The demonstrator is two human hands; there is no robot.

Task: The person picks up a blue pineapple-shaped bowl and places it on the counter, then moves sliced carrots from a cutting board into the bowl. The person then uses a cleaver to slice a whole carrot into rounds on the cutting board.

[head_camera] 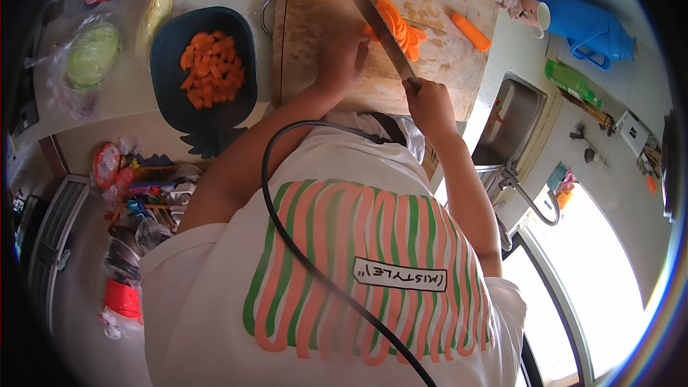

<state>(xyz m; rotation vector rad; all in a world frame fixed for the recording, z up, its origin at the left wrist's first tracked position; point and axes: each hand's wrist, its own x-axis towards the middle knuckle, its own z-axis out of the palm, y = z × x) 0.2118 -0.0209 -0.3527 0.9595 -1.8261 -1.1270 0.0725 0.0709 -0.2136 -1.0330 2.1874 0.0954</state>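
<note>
My right hand (431, 106) grips the handle of a kitchen knife (389, 43), its blade slanting up and left across a wooden cutting board (322, 5). On the left of the blade, the fingers of my left hand (344, 59) are on a carrot piece (368, 31), mostly hidden by the hand. Thin carrot slices (396, 20) lie fanned and overlapping just right of the blade. Farther right on the board is a larger carrot piece (471, 32). Left of the board, a dark bowl (161, 72) holds many cut carrot chunks (212, 70).
A bagged cabbage (94, 54) and a wrapped pale vegetable (157, 11) lie on the left counter. At right are a blue thermos flask (586, 24), a paper cup (536, 16) and a steel sink (505, 118). A black cable (301, 250) hangs across my shirt.
</note>
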